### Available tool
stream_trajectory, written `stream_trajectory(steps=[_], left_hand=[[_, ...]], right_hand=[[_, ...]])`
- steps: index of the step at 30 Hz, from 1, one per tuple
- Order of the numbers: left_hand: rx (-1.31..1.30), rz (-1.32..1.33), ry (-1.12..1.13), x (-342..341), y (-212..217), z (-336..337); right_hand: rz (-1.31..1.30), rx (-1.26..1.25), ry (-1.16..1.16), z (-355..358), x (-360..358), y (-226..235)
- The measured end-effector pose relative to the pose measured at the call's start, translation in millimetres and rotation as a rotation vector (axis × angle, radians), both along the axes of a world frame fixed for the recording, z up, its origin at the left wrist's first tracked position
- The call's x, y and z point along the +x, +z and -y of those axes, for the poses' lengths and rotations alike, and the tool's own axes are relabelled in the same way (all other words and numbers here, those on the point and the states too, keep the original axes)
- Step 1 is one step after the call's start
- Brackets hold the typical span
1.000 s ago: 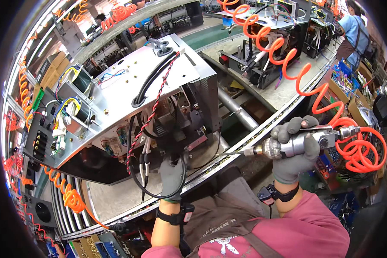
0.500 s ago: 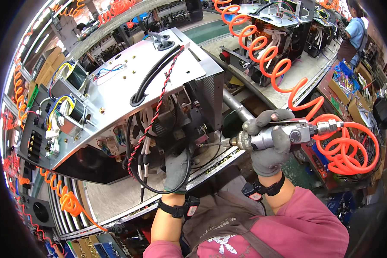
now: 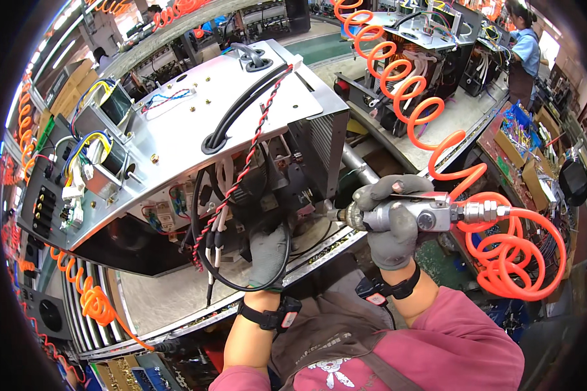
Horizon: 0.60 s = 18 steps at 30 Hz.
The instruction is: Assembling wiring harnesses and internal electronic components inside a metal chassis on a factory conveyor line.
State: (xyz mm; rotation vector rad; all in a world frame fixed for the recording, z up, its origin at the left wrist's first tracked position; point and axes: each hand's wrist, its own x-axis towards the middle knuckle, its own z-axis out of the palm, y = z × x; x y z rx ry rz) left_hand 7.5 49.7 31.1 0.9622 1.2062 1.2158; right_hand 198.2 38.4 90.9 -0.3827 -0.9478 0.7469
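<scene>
Beside the tabletop [image 3: 166,305], the air driver [image 3: 437,214], probably weighty, rigid and smooth, is best held around its barrel, where the right hand [image 3: 396,242] has its fingers clamped; the left hand's [image 3: 267,259] fingers, shadowed at the metal-topped unit [image 3: 169,153], I cannot judge.

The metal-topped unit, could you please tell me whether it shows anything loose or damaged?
No clear damage stands out on the unit, but a black cable droops from its open side and loops across the left hand near the wrist, looking untidy.

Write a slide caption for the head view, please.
Gloved right hand holds an air tool; left hand reaches into the machine.
</scene>
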Motion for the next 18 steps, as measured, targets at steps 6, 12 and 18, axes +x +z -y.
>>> stream_trajectory(steps=[6, 12, 18], left_hand=[[-0.049, -0.029, 0.035, 5, 2, -1], [0.042, -0.182, 0.031, 7, 1, -2], [0.269, -0.37, 0.019, 11, -4, -4]], right_hand=[[0.006, 0.028, 0.05, -3, -5, -4], [0.155, 0.023, 0.146, -2, -3, -4], [0.38, 0.278, 0.15, 0, -5, -9]])
